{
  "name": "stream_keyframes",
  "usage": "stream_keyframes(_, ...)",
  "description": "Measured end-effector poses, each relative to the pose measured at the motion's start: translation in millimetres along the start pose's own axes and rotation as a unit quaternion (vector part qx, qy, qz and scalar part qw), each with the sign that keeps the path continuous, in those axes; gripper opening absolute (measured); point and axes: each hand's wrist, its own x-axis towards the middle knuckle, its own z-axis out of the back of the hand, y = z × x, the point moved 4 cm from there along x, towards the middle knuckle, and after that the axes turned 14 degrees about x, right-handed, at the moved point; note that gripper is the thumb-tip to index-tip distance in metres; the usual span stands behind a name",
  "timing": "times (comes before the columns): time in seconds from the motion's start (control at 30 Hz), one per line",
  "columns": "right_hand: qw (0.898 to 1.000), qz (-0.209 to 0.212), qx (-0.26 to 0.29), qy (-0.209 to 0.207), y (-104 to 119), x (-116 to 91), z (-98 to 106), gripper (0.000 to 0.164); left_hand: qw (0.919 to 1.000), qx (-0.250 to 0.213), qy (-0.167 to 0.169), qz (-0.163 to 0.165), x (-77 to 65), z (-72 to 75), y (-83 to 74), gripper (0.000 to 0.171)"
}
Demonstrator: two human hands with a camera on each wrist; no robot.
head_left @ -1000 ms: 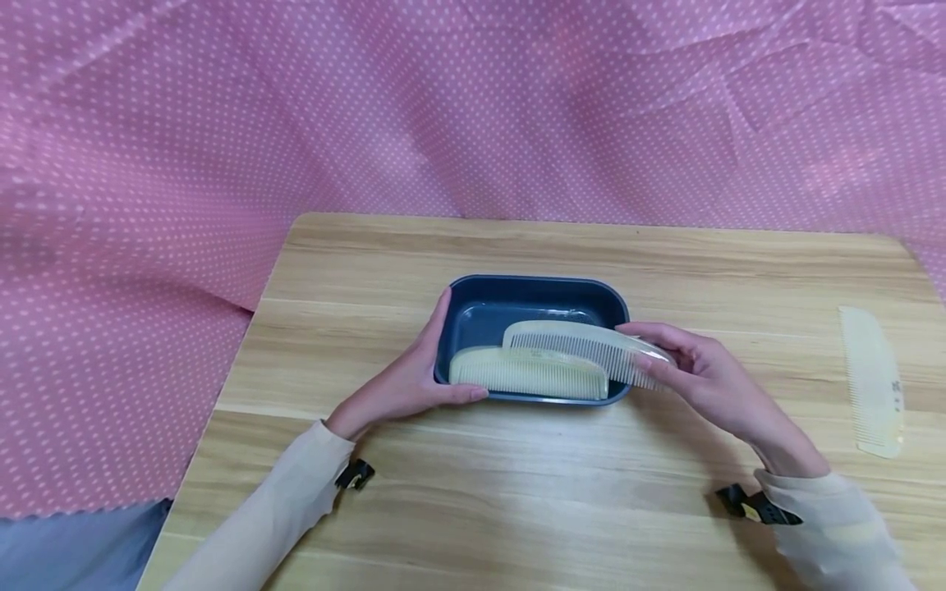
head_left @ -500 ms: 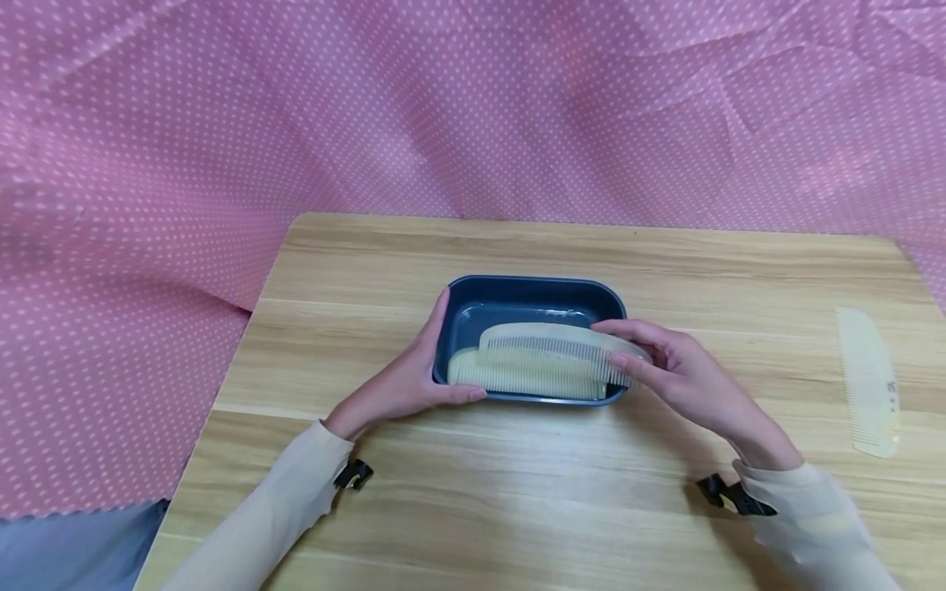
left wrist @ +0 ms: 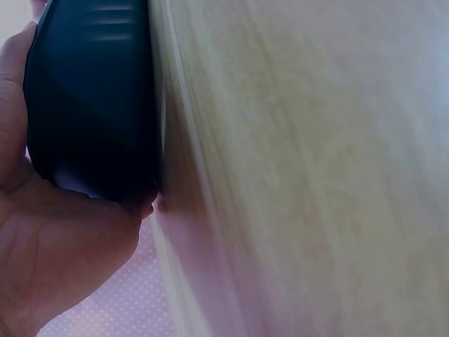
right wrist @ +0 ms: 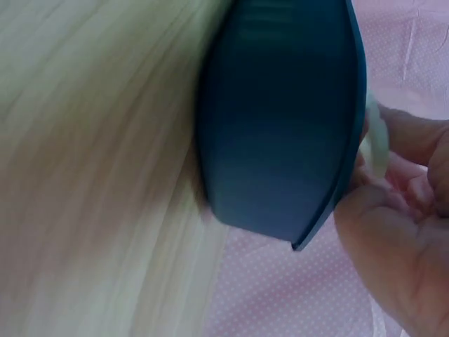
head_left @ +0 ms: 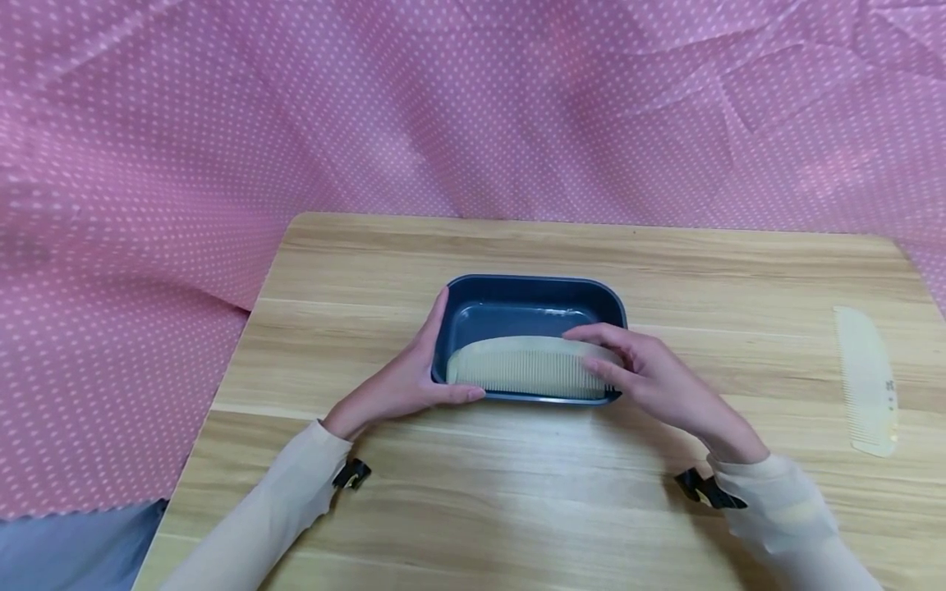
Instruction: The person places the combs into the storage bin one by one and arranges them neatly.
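A dark blue rectangular box (head_left: 535, 310) sits on the table in the head view. My left hand (head_left: 399, 377) holds its left end, thumb along the front wall and fingers around the side; the left wrist view shows the palm against the box (left wrist: 91, 105). With thumb and fingers my right hand (head_left: 658, 382) pinches the right end of a pale cream comb (head_left: 517, 353), teeth toward me, over the front part of the box. Another comb lies under it, almost wholly covered. In the right wrist view the held comb's end (right wrist: 377, 140) shows just above the box rim.
A third pale comb (head_left: 868, 382) lies by itself at the right of the wooden table (head_left: 517, 492). Pink dotted cloth (head_left: 473, 107) hangs behind the table's back edge and down its left side.
My right hand has moved left and slightly down with its comb, from over the box's right rim to above the comb inside. The left hand and box have stayed nearly still.
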Motion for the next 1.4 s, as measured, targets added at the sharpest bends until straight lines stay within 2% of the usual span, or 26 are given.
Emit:
stream_keyframes(0.17,1.000,-0.006,-0.011,0.000,1,4,-4,0.037,0.9999,-0.007,-0.001,-0.009,0.6,0.2,-0.4,0.139)
stream_keyframes(0.37,0.998,0.005,-0.066,0.003,1,7,-8,0.036,0.9999,-0.007,-0.001,-0.011,0.9,0.1,-0.2,0.139)
stream_keyframes(0.6,0.993,0.030,-0.117,0.004,1,9,-13,0.035,1.0000,-0.008,-0.003,-0.005,0.5,0.3,-0.6,0.139)
stream_keyframes(1.0,0.983,0.067,-0.173,0.005,4,11,-20,0.036,0.9999,-0.014,0.000,-0.003,2.1,0.7,-3.3,0.138)
stream_keyframes(1.4,0.972,0.071,-0.224,-0.005,-2,12,-26,0.035,1.0000,-0.008,-0.002,0.002,0.4,-0.4,-1.2,0.139)
